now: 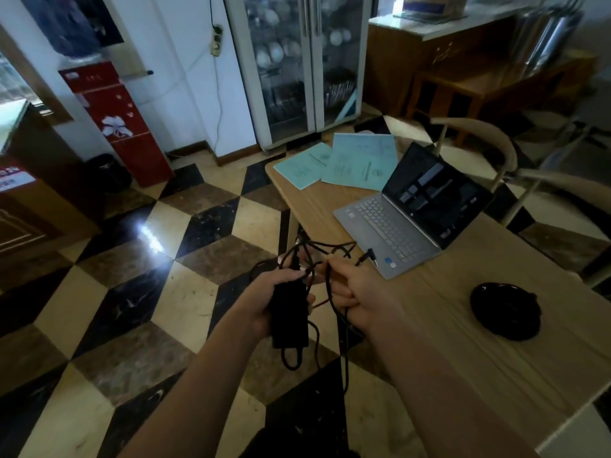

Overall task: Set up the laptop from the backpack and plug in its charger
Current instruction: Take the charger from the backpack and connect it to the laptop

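I see the left hand (264, 300) curled around the black charger brick (290, 312), gripping it by its sides just off the near edge of the wooden table (496, 325), above the checkered floor (132, 292). The right hand (355, 290) sits just beside it, fingers curled and pinching a strand of the charger cable (330, 292), which loops in a tangle between both hands and hangs below the brick. The barrel plug (367, 255) at the end of the cable sticks out past the right hand, close to the front left corner of the laptop but not touching it.

The silver laptop (396, 229) stands open on the table, lid up, screen dark with a few faint shapes on it, turned at an angle to me. Behind it lie two light blue booklets (347, 163), overlapping. To my right on the table rests a black rounded object (506, 312) that I cannot identify. A wooden chair (506, 150) stands at the far side of the table.
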